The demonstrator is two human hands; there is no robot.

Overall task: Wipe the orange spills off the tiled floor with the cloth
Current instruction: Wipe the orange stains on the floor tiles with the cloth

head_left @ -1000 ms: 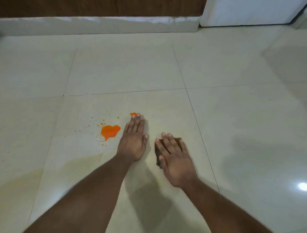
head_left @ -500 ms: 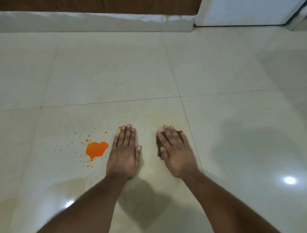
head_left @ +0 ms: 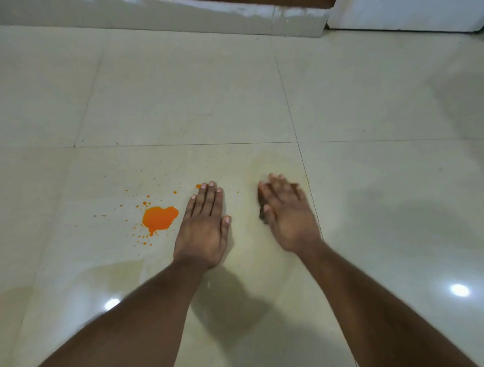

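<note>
Looked like a room in a home, glossy cream tiled floor (head_left: 183,99) with thin grout lines, pale skirting (head_left: 157,18) along a brown wood-toned wall, white door or panel (head_left: 406,15) at far right, ceiling lights mirrored in tiles

Pale skirting ledge (head_left: 162,18) along the far edge, glossy, running left to right. Strip of dark brown wood panel (head_left: 288,2) just above it, at the top border. White panel (head_left: 403,15), possibly a door, at top right, meeting the ledge at a narrow dark gap. Two bright light reflections: one at lower right (head_left: 460,290), one at lower left (head_left: 112,303). Broad grey shadow (head_left: 455,91) at right.
</note>
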